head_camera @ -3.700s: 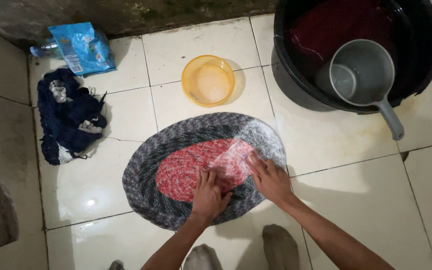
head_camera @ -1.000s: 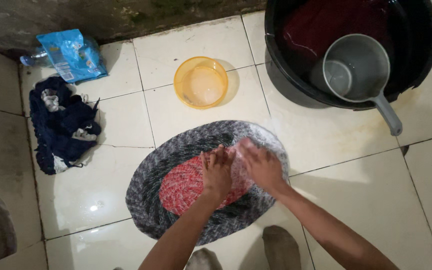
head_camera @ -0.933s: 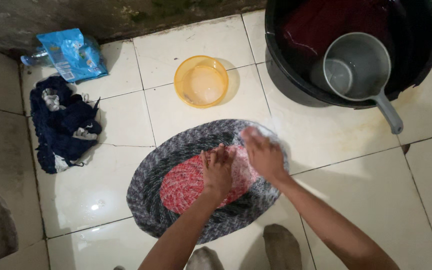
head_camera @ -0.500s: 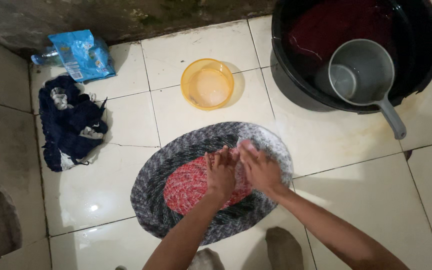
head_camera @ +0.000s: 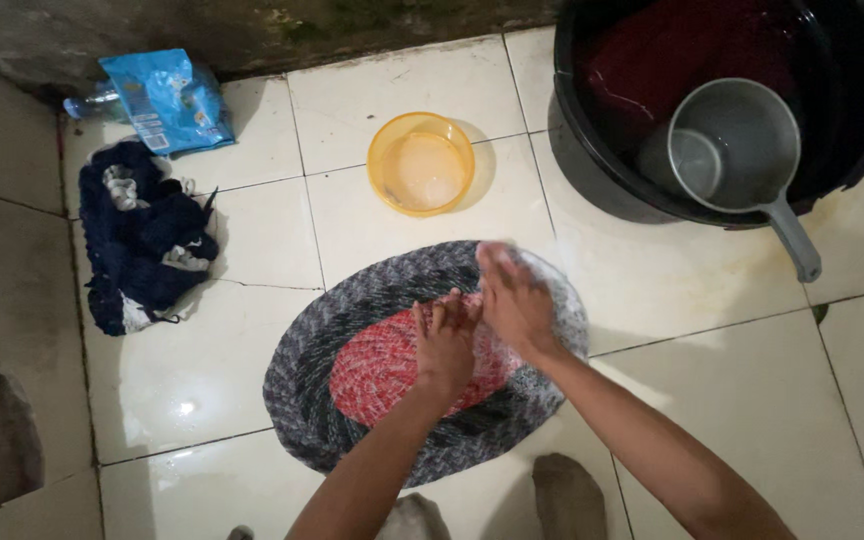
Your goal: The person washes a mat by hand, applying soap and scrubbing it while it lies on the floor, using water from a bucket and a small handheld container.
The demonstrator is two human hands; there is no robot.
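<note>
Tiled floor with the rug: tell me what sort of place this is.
Probably a home washing area or bathroom. The wet tiled floor, a black tub of water holding a grey dipper, and a blue soap packet suggest it.

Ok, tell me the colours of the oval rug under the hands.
Head view: oval braided rug, red-and-white centre, grey-and-black outer rings.

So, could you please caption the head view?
Both hands, left hand and right hand, press flat on an oval rug on wet tiles.
</note>
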